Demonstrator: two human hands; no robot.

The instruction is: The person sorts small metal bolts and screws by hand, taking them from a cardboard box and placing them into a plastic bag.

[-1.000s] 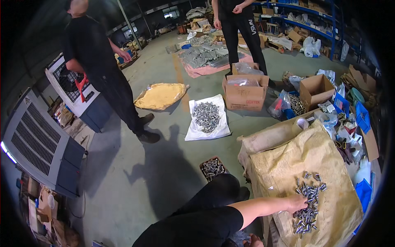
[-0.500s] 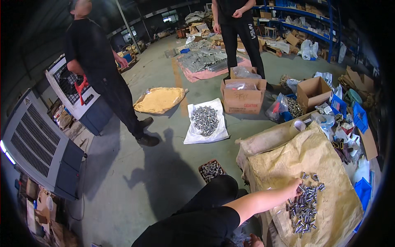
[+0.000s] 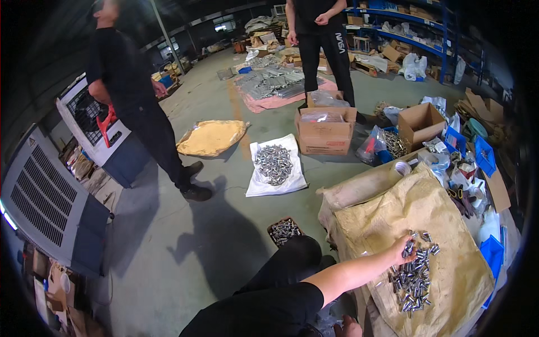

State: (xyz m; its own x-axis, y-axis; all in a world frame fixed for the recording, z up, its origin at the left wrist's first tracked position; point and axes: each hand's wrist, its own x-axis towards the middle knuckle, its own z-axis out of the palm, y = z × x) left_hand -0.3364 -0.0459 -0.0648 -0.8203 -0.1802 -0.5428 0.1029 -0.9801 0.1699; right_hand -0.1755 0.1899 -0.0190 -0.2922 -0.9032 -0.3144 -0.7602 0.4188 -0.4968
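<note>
My left arm reaches across to a pile of short, shiny metal cylindrical parts (image 3: 414,283), spread on a tan woven sack (image 3: 370,222). At the pile's far-left edge, my left hand (image 3: 401,251) is closed around a few of these parts. Low in the picture, my right hand (image 3: 351,327) is partly cut off by the lower edge. Its visible fingers look curled, and what they hold is hidden. Clear plastic (image 3: 327,321) lies beside it. Near my knee stands a small brown tray (image 3: 271,231) full of similar metal parts.
A white sack (image 3: 257,182) bearing more metal parts lies on the floor ahead, near an open carton (image 3: 325,135). Blue bins (image 3: 492,254) and bags crowd the right side. Two people stand beyond, one by the grey air coolers (image 3: 45,194). A yellowish sack (image 3: 210,139) lies between.
My left hand stays at the pile's edge, its fingers now around metal parts. The right hand shifts slightly at the lower edge. The view has moved a little.
</note>
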